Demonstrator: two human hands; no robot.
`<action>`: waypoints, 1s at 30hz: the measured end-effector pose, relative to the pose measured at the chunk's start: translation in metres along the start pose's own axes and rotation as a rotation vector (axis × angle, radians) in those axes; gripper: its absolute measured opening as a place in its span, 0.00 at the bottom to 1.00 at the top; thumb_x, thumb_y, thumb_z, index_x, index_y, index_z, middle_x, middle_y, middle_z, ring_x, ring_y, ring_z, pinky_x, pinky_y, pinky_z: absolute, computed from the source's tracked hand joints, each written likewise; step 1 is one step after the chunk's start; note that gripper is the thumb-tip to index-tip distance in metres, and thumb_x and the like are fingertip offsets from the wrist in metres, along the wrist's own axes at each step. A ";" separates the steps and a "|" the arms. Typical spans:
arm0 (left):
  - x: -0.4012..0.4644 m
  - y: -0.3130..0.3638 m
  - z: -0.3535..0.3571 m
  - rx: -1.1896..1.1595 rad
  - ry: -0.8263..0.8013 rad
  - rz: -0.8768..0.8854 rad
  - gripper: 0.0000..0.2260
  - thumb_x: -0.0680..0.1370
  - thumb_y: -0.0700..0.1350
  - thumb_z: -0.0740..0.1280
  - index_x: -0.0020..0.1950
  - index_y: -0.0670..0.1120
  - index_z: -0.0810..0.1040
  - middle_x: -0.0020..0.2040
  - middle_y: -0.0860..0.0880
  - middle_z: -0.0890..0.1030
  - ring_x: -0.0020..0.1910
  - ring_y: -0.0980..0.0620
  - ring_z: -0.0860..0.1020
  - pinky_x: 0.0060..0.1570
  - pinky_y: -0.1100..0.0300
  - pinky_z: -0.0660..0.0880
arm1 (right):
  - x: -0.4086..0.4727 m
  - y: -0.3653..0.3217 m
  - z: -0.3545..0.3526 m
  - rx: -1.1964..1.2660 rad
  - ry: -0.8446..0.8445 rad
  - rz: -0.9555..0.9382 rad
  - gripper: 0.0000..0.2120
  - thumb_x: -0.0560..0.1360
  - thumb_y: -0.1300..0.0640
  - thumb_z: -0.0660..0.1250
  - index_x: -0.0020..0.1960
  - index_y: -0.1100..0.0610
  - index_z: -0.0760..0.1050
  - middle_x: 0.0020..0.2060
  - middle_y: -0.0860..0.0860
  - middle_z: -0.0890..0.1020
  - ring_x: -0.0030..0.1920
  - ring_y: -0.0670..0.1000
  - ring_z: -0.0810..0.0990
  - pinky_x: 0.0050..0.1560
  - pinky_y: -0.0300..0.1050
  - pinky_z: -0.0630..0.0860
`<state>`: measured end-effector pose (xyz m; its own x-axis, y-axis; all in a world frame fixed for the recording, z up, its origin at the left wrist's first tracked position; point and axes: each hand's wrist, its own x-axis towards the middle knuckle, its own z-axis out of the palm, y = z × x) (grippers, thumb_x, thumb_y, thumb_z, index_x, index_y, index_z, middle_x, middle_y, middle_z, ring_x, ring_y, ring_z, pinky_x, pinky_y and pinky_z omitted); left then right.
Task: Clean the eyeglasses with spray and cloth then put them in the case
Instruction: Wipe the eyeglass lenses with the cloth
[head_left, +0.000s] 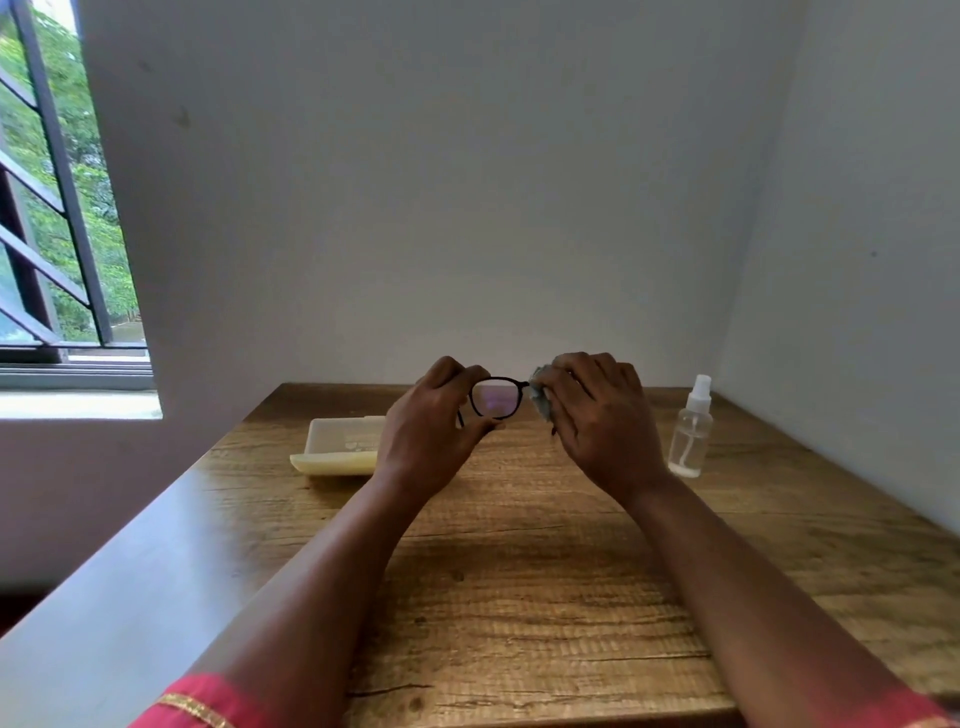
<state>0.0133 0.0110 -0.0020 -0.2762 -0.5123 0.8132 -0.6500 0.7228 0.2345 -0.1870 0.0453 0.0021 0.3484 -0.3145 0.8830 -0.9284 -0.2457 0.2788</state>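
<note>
Black-framed glasses (496, 397) held above table (519, 571). Left hand (436, 421) pinches rim of one lens; right hand (597, 415) grips cloth (540, 397) over the other. Light, fragile, lenses smear: hold by frame. Case (337, 449) left of grip, spray (691, 431) right.

left hand (434, 415) pinching eyeglasses (496, 397), right hand (597, 410) gripping cloth (540, 397)

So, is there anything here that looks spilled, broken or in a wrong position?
Nothing stands out. The left hand holds the eyeglasses, the right hand presses the cloth on one lens. The spray bottle stands upright, and the case lies open on the dry-looking table.
</note>
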 end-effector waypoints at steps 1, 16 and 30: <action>0.000 0.001 0.000 0.000 -0.003 0.006 0.23 0.69 0.51 0.76 0.61 0.48 0.77 0.52 0.52 0.76 0.42 0.51 0.78 0.37 0.58 0.74 | 0.000 0.002 0.000 -0.005 0.017 0.023 0.09 0.78 0.58 0.61 0.53 0.58 0.78 0.49 0.53 0.79 0.48 0.55 0.76 0.45 0.50 0.69; 0.002 -0.010 -0.002 -0.022 0.089 -0.062 0.21 0.68 0.49 0.77 0.59 0.49 0.77 0.50 0.52 0.75 0.42 0.52 0.79 0.35 0.58 0.74 | -0.004 0.009 0.001 0.041 -0.035 0.032 0.07 0.76 0.60 0.65 0.54 0.59 0.77 0.49 0.54 0.78 0.47 0.55 0.75 0.44 0.48 0.69; 0.001 -0.001 0.000 0.030 0.014 0.030 0.23 0.69 0.52 0.75 0.61 0.49 0.76 0.52 0.52 0.75 0.43 0.52 0.78 0.35 0.57 0.75 | -0.004 0.009 -0.003 0.022 0.042 0.104 0.07 0.76 0.61 0.66 0.54 0.58 0.78 0.50 0.54 0.78 0.47 0.54 0.75 0.44 0.47 0.68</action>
<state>0.0137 0.0096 -0.0018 -0.2860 -0.4837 0.8272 -0.6624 0.7235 0.1941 -0.1974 0.0465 0.0026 0.2438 -0.3009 0.9220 -0.9562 -0.2335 0.1766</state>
